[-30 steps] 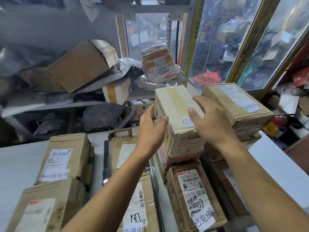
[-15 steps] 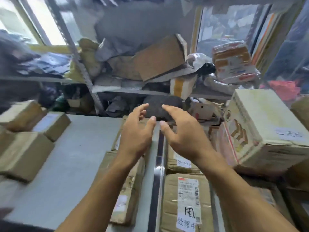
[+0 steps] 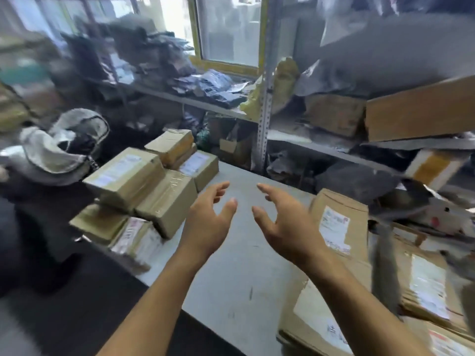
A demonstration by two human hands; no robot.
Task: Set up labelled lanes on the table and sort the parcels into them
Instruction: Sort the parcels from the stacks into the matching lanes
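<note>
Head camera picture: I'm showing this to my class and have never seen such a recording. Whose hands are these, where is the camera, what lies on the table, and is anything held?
There is no machine here. A person wears a camera on the head, looking forward and down. The left hand and right hand hover open over the grey table, holding nothing. A pile of cardboard parcels sits at the table's left edge; flatter labelled parcels lie on the right. Cluttered shelves stand behind.
</note>
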